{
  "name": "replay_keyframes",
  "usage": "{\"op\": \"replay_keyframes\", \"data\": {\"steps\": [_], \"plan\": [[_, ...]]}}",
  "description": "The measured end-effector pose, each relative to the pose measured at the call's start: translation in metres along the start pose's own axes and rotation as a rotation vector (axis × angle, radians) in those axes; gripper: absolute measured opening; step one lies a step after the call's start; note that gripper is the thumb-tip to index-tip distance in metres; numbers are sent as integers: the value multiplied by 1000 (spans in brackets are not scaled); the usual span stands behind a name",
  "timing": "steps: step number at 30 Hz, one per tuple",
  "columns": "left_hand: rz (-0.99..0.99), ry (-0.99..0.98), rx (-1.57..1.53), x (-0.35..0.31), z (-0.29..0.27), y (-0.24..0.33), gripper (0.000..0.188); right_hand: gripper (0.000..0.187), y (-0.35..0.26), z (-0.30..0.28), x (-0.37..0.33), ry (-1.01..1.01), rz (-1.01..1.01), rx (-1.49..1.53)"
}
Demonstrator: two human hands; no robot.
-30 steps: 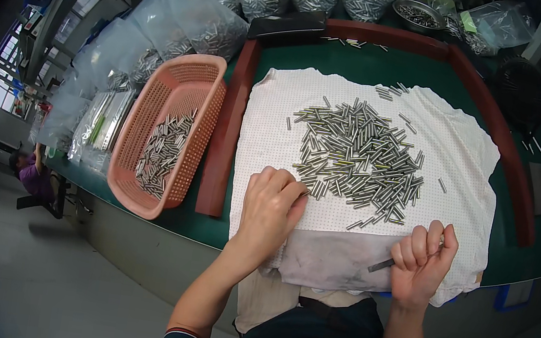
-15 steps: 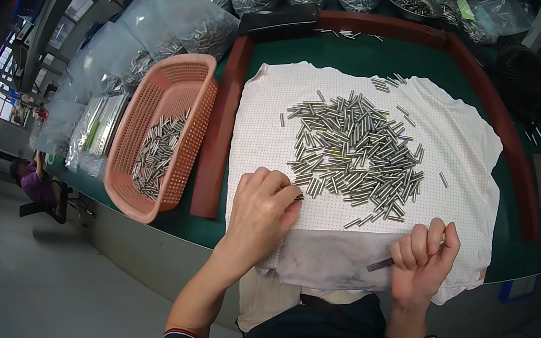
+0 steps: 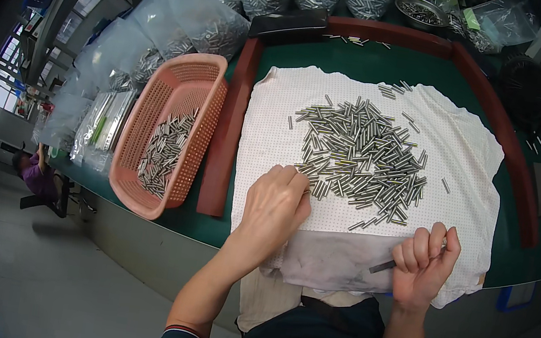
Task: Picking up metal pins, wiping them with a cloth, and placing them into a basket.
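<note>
A loose heap of short metal pins (image 3: 365,158) lies on a white dotted cloth (image 3: 276,101). My left hand (image 3: 276,204) is at the heap's near left edge, its fingers curled and pressed together. Whatever those fingertips pinch is hidden behind the hand. On the right, over the cloth's near part, my right hand (image 3: 423,263) is closed with the palm turned up. A dark flat strip (image 3: 382,266) sticks out of its left side; its remaining length is inside the fist. Beneath the hands, a greyish stained cloth (image 3: 334,259) covers the near edge.
A pink plastic basket (image 3: 126,169) holding more pins stands left of the dark red wooden border (image 3: 219,162). Clear bags of metal pins (image 3: 217,30) line the back and left. A metal bowl (image 3: 420,12) sits at the back. Stray pins (image 3: 446,185) lie around the heap.
The whole view has shifted slightly. My left hand has moved a little farther in along the heap's near left edge. My right hand keeps its grip on the strip, nearly still.
</note>
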State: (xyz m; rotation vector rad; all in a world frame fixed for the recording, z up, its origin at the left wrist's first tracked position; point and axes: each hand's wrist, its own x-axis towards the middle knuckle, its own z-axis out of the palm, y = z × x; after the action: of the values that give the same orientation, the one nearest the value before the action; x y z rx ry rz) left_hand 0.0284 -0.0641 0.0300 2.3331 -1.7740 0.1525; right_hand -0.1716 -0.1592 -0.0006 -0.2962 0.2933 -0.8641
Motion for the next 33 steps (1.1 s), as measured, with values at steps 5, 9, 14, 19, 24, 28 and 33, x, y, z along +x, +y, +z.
{"op": "replay_keyframes", "data": {"steps": [5,9,14,19,24,28,33], "plan": [[-464,-50,-1214,-10,-4,-3,14,39,0,0,0,4,-11,-7],[-761,-28,-1864,-16,1,-13,24,39,-1,2,0,1,-21,-10],[-920,52,-2145,-17,5,-14,22,39,0,3,-2,13,-28,-15],[-909,70,-2202,-21,7,-18,19,39,1,4,-2,8,-28,-16],[-581,354,-1680,-31,-21,-16,16,39,0,2,-1,19,-22,-21],[-170,784,-232,-42,-68,-36,18,39,0,1,0,32,-18,-24],[-335,793,276,-55,-100,-83,16,39,-1,3,-1,8,-2,-10]]}}
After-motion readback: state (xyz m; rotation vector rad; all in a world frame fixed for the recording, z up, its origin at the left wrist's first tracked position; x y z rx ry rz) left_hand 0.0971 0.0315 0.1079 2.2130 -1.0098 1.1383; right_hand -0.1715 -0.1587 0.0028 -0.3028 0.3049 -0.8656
